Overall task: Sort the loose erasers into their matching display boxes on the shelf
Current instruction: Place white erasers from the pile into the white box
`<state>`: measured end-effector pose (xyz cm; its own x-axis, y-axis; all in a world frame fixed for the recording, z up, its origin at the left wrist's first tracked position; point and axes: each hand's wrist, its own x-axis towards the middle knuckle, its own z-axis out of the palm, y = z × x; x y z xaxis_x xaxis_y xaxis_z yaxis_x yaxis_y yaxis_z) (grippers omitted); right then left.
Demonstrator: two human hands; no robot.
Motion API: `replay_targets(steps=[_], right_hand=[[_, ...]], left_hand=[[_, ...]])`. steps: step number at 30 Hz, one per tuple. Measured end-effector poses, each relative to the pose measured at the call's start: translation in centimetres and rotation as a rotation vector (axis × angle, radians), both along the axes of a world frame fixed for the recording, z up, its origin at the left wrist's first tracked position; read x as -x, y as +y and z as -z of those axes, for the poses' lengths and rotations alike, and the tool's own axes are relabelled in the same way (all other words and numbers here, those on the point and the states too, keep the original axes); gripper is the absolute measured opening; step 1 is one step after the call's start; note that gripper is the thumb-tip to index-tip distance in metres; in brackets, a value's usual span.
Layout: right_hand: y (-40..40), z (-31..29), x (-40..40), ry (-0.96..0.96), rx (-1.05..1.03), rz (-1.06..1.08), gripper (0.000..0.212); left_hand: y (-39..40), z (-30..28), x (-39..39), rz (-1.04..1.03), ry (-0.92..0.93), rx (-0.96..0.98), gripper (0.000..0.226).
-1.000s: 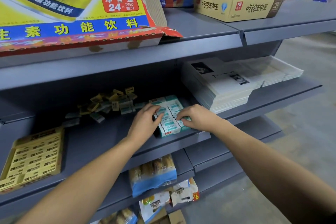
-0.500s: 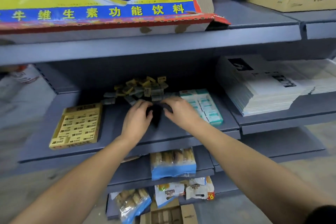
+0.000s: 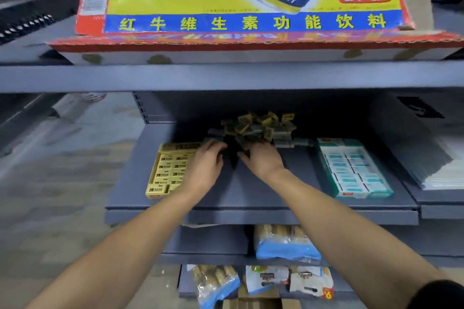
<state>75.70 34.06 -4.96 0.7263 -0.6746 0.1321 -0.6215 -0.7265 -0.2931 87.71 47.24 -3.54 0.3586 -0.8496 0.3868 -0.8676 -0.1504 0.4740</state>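
I'm looking at the grey shelf (image 3: pixel 261 198): big drinks carton (image 3: pixel 246 7) overhead, teal box (image 3: pixel 354 170) of erasers on the right, yellow box (image 3: pixel 170 170) on the left. The loose erasers (image 3: pixel 258 126) sit piled at the back between them. Left hand (image 3: pixel 206 165) and right hand (image 3: pixel 261 160) reach the pile's front edge, fingers loosely curled; I can't tell if either grips anything.

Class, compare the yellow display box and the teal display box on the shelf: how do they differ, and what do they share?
The yellow display box lies left of the hands, the teal display box right. The left hand overlaps the yellow box's right side; the teal box lies clear of both hands. Both lie flat on the same grey shelf, holding rows of erasers in matching colours.
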Motion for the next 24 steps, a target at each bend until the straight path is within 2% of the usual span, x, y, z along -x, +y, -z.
replay_targets(steps=[6,10,12,15,18,24], right_hand=[[-0.2,-0.1,-0.4,-0.054,-0.110,0.143,0.025],[0.0,0.0,1.2,-0.169,-0.208,0.075,0.046],[0.2,-0.1,2.3,-0.222,-0.216,0.055,0.050],[-0.2,-0.3,3.9,-0.251,-0.182,0.020,0.050],[-0.6,-0.5,5.1,-0.281,-0.146,-0.049,0.047],[-0.2,-1.5,5.9,-0.404,-0.133,-0.161,0.037]], left_hand=[[-0.2,-0.2,-1.2,0.053,-0.060,-0.068,0.029],[-0.8,0.1,-0.6,0.091,-0.071,-0.110,0.033],[-1.3,0.2,0.1,0.073,-0.087,-0.132,0.038],[-1.9,0.3,1.3,0.088,-0.130,-0.181,0.046],[-2.6,0.4,2.3,0.101,-0.093,-0.184,0.048],[-2.9,0.1,3.2,0.140,-0.047,-0.077,0.032]])
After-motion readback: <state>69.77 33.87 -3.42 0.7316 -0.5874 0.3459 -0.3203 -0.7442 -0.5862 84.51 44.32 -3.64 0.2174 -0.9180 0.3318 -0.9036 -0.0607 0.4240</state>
